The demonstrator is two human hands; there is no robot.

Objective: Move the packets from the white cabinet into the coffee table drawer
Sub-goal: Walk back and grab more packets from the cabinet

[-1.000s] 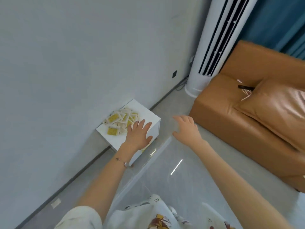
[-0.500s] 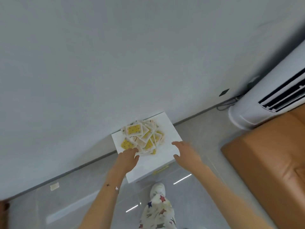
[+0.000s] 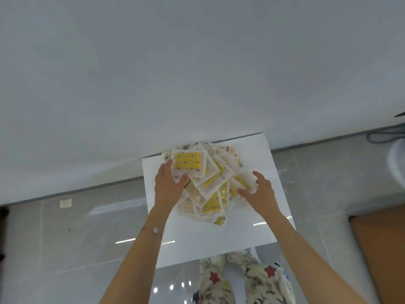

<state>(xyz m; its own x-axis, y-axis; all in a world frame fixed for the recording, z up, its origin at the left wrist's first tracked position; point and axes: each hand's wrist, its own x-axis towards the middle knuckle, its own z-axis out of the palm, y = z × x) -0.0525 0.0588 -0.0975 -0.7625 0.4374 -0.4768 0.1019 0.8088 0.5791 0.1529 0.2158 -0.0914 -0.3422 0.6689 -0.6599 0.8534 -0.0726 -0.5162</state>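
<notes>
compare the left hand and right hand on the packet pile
The left hand lies flat on the pile's left side, fingers together; the right hand cups the right side, fingers spread. The left wrist wears a bracelet; the right wrist is bare. Both touch the packets on the white cabinet.

Yellow-white packets (image 3: 206,181), white cabinet (image 3: 258,216), star-print trousers (image 3: 263,279), grey floor (image 3: 65,249)

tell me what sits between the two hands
The pile of packets on the white cabinet lies between the left hand and right hand, seen in the head view.
</notes>
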